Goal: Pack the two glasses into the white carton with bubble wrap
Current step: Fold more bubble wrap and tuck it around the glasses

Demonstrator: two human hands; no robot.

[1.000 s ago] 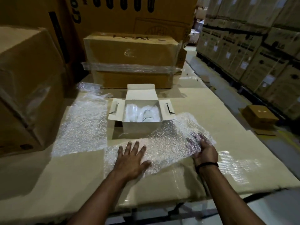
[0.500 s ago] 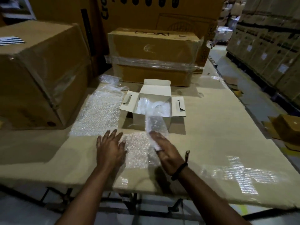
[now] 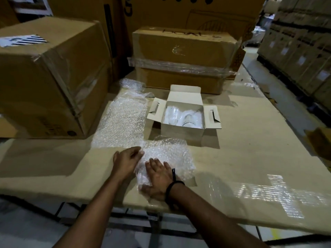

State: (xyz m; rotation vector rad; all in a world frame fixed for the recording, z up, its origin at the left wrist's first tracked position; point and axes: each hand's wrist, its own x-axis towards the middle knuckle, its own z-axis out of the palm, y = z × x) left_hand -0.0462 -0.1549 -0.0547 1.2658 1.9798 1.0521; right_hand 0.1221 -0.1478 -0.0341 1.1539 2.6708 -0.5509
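Packing two glasses: cushioning stage, carton not yet closed.
Both glasses (image 3: 187, 120) lie in the open white carton (image 3: 181, 131) at mid-table; the folded bubble wrap (image 3: 172, 153) just in front probably goes in next, then the flaps shut; the right hand (image 3: 157, 174) presses it flat, fingers straight; the left hand (image 3: 127, 160) curls round its left edge, apparently pinching it.

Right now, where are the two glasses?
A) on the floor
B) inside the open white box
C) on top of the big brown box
B: the glasses show inside the open white carton, which stands on the table just behind the bubble wrap.
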